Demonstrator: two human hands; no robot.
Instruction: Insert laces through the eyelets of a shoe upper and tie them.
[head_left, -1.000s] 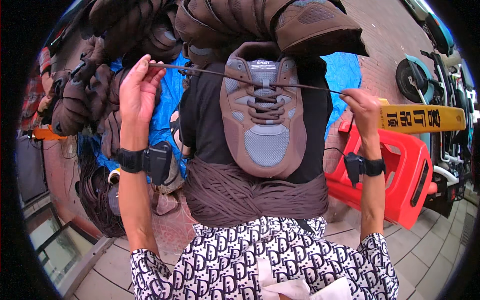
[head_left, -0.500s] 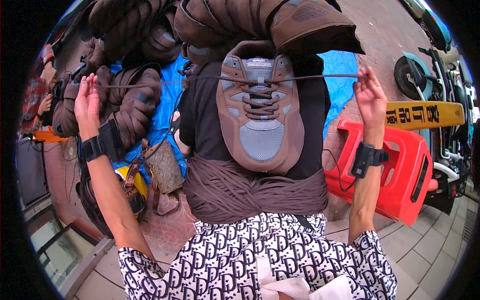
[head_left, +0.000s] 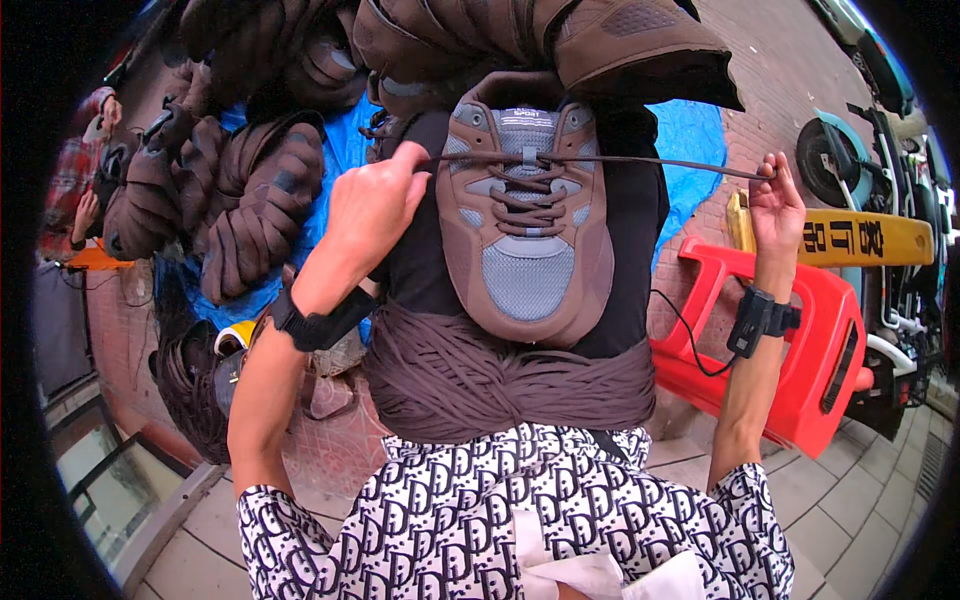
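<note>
A brown and grey sneaker rests across my thighs, its toe pointing toward me. Its brown shoelace is threaded crosswise through the middle loops and runs out to both sides below the top eyelets. My left hand is closed on the lace just left of the shoe, back of the hand showing. Out at the right, my right hand pinches the other side of the lace near its end, holding it taut. A thick bundle of loose brown laces lies on my lap between the shoe and my patterned shirt.
Rows of brown shoe uppers lie at the left and far side, partly on a blue tarp. At the right stand a red plastic stool and a yellow board, with scooters behind. Another person's plaid sleeve shows far left.
My left hand has moved in from the far left to beside the shoe, now gripping the lace there. My right hand has shifted slightly outward and down, still pinching its side.
</note>
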